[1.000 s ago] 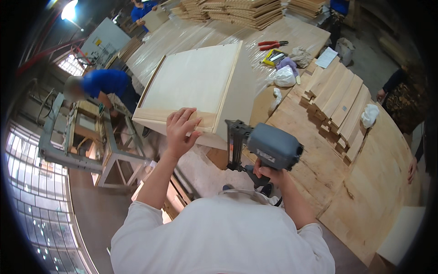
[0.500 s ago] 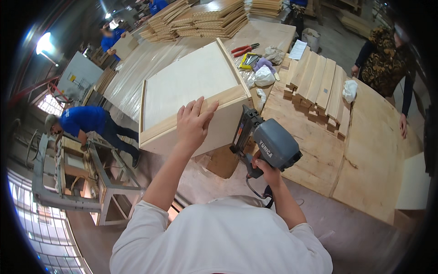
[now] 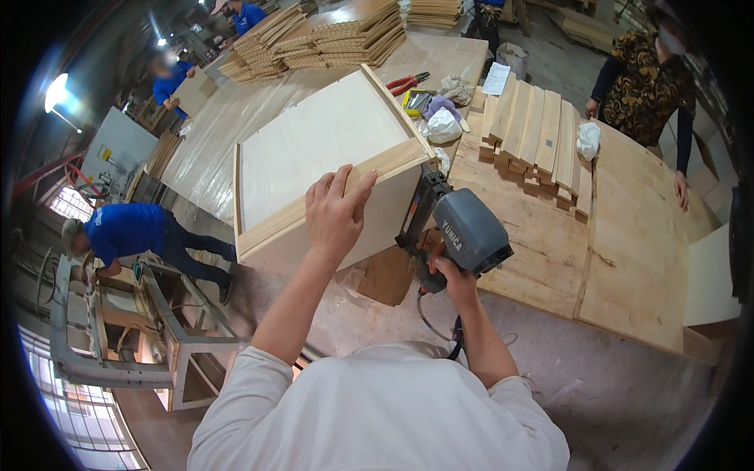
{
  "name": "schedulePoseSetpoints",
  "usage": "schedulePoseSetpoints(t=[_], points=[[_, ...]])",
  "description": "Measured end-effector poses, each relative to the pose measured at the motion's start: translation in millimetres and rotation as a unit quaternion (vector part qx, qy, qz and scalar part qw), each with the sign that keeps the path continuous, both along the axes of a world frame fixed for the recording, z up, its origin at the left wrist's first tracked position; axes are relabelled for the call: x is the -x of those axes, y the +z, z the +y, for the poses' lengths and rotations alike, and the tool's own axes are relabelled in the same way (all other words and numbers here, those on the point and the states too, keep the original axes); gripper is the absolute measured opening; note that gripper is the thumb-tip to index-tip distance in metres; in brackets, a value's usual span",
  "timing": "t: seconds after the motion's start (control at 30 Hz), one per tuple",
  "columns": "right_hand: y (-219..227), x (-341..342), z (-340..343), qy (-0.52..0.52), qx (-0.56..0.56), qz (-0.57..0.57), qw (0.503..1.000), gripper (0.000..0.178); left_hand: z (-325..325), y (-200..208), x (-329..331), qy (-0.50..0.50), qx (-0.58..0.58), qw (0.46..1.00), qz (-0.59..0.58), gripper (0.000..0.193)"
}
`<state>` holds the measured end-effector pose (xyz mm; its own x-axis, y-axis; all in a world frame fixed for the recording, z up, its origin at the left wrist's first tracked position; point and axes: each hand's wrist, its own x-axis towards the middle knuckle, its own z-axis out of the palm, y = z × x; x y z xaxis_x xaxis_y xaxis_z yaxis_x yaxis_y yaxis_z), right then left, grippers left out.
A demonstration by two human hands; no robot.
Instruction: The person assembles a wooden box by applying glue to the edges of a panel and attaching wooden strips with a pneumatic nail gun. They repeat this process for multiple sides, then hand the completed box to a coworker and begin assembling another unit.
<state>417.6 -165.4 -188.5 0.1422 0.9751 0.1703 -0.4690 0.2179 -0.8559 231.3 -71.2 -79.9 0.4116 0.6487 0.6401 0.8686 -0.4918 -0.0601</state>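
Note:
A shallow wooden box [image 3: 302, 145] with a pale panel and raised wooden edge strips stands tilted in front of me. My left hand [image 3: 336, 212] lies over its near strip, fingers stretched out flat on the wood and apart. In my right hand [image 3: 454, 279] is a dark grey pneumatic nail gun [image 3: 471, 228], the fingers wrapped round its handle. Its nose is at the right-hand corner of the box; whether it touches cannot be told. An air hose [image 3: 428, 318] hangs from the handle. Beneath the box shows a piece of brown board [image 3: 385, 276].
Stacked wooden strips [image 3: 542, 137] lie on the plywood table [image 3: 542, 259] at right, near a white bundle [image 3: 587, 141]. Red-handled pliers [image 3: 407, 83] and a plastic bag [image 3: 442, 125] sit beyond the box. People stand at right, left and far left; a metal frame [image 3: 181, 337] stands at left.
The nail gun's nose has come up slightly toward the box's right corner. My left hand stays on the strip. The whole view has shifted a little, and the person at right has shifted stance.

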Motion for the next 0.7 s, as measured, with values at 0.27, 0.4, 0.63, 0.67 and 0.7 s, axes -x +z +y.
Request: schedulePoseSetpoints(t=[0.27, 0.4, 0.63, 0.67, 0.7], points=[[-2, 2, -1, -0.015, -0.016, 0.003, 1.0, 0.01, -1, 0, -2, 0.001, -0.01, 1.0, 0.0, 0.031], [-8, -3, 11, -0.018, -0.028, -0.008, 0.999, 0.027, 8, 1, -6, 0.006, -0.003, 1.0, -0.001, 0.032], [8, 3, 10, -0.022, -0.01, 0.028, 0.999, 0.009, 14, 3, -18, 0.043, 0.02, 0.999, 0.013, 0.03], [7, 4, 9, -0.017, -0.032, 0.033, 0.999, 0.008, 14, 7, -14, 0.032, 0.01, 0.999, 0.021, 0.029], [2, 7, 6, -0.005, -0.054, 0.043, 0.998, 0.008, 10, 9, -4, 0.028, -0.001, 0.999, 0.034, 0.029]])
